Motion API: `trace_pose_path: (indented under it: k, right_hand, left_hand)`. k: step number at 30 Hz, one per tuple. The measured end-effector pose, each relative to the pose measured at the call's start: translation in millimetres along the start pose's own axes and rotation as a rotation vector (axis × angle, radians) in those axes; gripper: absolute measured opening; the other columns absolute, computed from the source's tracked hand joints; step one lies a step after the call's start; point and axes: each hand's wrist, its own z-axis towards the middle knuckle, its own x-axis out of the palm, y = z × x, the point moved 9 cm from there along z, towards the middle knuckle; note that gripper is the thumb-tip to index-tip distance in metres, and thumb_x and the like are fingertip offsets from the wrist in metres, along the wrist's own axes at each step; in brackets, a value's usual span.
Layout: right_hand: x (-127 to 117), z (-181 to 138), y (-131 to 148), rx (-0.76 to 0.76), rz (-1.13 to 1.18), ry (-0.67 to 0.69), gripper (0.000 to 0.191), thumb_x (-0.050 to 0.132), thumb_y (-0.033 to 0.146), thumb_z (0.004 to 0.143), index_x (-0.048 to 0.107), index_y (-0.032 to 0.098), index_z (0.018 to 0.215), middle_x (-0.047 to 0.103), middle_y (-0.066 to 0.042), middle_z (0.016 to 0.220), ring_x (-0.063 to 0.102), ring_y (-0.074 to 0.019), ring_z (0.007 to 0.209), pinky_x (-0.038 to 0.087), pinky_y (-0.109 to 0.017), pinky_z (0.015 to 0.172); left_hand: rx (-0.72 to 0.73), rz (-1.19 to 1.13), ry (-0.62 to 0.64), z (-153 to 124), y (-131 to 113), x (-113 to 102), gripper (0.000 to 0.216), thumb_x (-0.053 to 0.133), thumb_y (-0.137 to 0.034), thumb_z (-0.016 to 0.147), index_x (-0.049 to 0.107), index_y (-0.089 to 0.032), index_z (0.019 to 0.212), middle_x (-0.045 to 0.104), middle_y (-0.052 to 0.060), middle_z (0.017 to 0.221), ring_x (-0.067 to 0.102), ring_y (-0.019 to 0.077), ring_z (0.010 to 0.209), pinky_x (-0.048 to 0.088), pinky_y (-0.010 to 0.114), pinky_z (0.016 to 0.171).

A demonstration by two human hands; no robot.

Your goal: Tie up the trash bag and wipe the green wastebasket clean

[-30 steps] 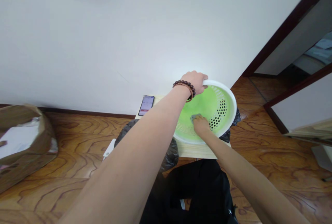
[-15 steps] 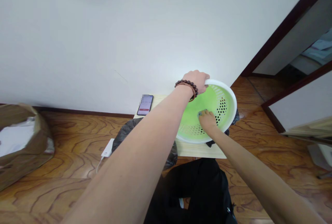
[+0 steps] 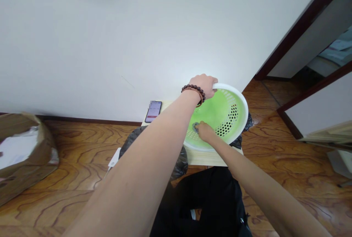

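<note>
A green colander (image 3: pixel 216 107) with a white rim and rows of holes is tilted toward me above a small pale wooden table (image 3: pixel 205 158). My left hand (image 3: pixel 205 84), with a beaded bracelet at the wrist, is closed around the far left part of its rim. Inside the bowl my right hand (image 3: pixel 205 131) pinches a small grey wad (image 3: pixel 195 127) against the lower left inner surface. Whether the wad is cloth or a scouring pad, I cannot tell. My left forearm hides the colander's left side.
A phone (image 3: pixel 153 111) lies at the table's back left corner. Black plastic bags (image 3: pixel 180 163) hang at the table's left and right sides. On the floor stand a cardboard box (image 3: pixel 45 149) with papers and a white power strip (image 3: pixel 114 157). A white wall rises behind.
My right hand has moved left across the inside of the colander, and the grey wad shows more plainly. My left hand and the colander have shifted slightly left.
</note>
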Motion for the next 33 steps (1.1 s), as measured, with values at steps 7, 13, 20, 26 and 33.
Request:
trace_pose_path:
  k: [7, 13, 20, 26, 33]
  right_hand:
    - [-9, -8, -41, 0.161, -0.279, -0.039, 0.033, 0.037, 0.004, 0.081, 0.066, 0.006, 0.097, 0.058, -0.022, 0.105, 0.054, -0.0251, 0.101, 0.039, -0.034, 0.081]
    - [-2, 16, 7, 0.046, 0.109, -0.004, 0.029, 0.041, 0.015, 0.082, 0.066, 0.016, 0.097, 0.066, -0.011, 0.098, 0.059, -0.0191, 0.090, 0.039, -0.024, 0.073]
    - [-18, 22, 35, -0.188, 0.274, -0.095, 0.032, 0.035, 0.017, 0.086, 0.063, 0.014, 0.100, 0.064, -0.007, 0.104, 0.057, -0.0168, 0.094, 0.039, -0.022, 0.079]
    - [11, 5, 7, -0.167, 0.109, -0.010, 0.039, 0.040, 0.008, 0.081, 0.055, 0.010, 0.116, 0.055, -0.013, 0.121, 0.050, -0.0181, 0.108, 0.035, -0.026, 0.089]
    - [-14, -12, -48, 0.087, -0.246, -0.100, 0.034, 0.035, 0.009, 0.084, 0.065, 0.011, 0.100, 0.058, -0.019, 0.110, 0.048, -0.0267, 0.106, 0.035, -0.038, 0.085]
  left_hand:
    - [0.008, -0.010, -0.010, 1, -8, -1, 0.032, 0.047, -0.039, 0.079, 0.059, -0.030, 0.107, 0.061, 0.004, 0.101, 0.056, 0.0227, 0.093, 0.043, 0.034, 0.079]
    - [0.016, -0.020, -0.004, 1, -7, 0, 0.032, 0.046, -0.039, 0.079, 0.060, -0.030, 0.107, 0.061, 0.005, 0.102, 0.056, 0.0241, 0.094, 0.042, 0.036, 0.080]
    - [-0.012, -0.029, 0.006, -1, -2, 0, 0.033, 0.045, -0.044, 0.079, 0.059, -0.030, 0.106, 0.061, 0.004, 0.099, 0.055, 0.0222, 0.093, 0.041, 0.033, 0.081]
    - [0.001, -0.031, 0.003, -1, 0, -1, 0.034, 0.045, -0.045, 0.079, 0.060, -0.031, 0.106, 0.062, 0.003, 0.098, 0.056, 0.0220, 0.093, 0.041, 0.032, 0.081]
    - [0.009, -0.032, -0.009, 0, -2, 0, 0.034, 0.045, -0.045, 0.078, 0.060, -0.031, 0.105, 0.062, 0.004, 0.097, 0.057, 0.0229, 0.090, 0.042, 0.034, 0.079]
